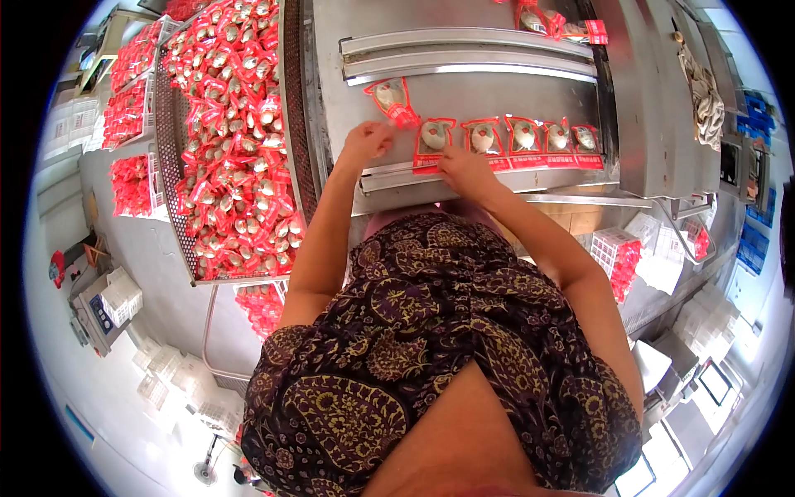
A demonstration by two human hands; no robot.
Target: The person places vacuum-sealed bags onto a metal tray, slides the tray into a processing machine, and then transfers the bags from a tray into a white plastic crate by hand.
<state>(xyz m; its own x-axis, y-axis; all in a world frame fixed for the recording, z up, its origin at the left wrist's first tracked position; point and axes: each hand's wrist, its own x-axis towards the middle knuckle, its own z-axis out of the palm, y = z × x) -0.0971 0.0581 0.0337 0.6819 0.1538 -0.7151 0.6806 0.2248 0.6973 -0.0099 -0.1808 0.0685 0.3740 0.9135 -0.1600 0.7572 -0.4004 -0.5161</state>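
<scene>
Over the steel worktop, my left hand (pixel 368 142) has its fingers loosely curved and apart, with nothing visible in them. Just beyond its fingertips a clear and red egg pouch (pixel 387 95) lies tilted, its red end blurred. My right hand (pixel 465 171) has its fingers closed at the lower red edge of another egg pouch (pixel 434 137), the leftmost in a row along the near metal bar (pixel 389 178). To its right lie several similar pouches, among them one egg pouch (pixel 483 137) and, at the far end, another egg pouch (pixel 585 139). Each shows a pale, egg-shaped item.
Left of the worktop stands a perforated metal bin (pixel 174 124) heaped with red egg pouches (pixel 240 141). Two metal rails (pixel 472 54) cross the worktop further back, with more pouches (pixel 542 21) beyond. White crates (pixel 609 253) stand at the lower right; a cloth (pixel 702 95) hangs far right.
</scene>
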